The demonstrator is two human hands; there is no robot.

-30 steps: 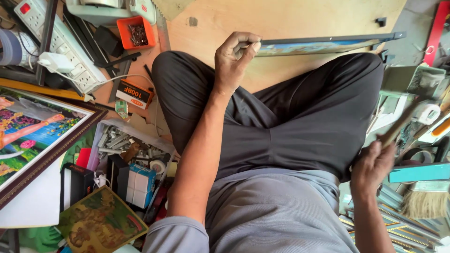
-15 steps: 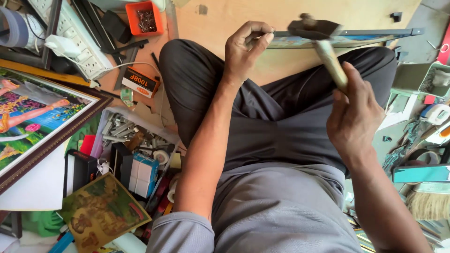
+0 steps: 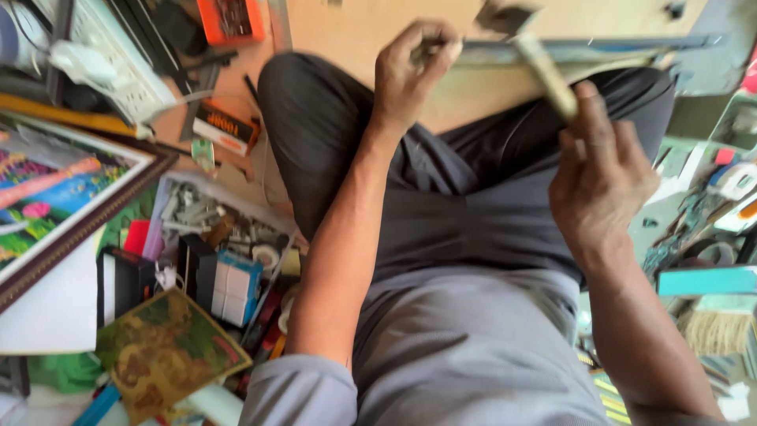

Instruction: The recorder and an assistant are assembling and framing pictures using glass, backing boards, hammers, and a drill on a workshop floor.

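While the left hand (image 3: 414,67) pinches the frame strip (image 3: 599,49), the right hand's (image 3: 603,170) grip clenches the hammer (image 3: 536,55) above it.

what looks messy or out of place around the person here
Nothing looks damaged, but the floor at the person's left is cluttered: small boxes, loose metal bits and a curled picture lie in a jumbled heap. The right hand holds a hammer; the left hand pinches at the frame's edge.

Bare wooden board (image 3: 355,31) lies open just left of the left hand's fingers (image 3: 414,59), while a hammer (image 3: 544,67) and picture frame (image 3: 599,49) crowd their right.
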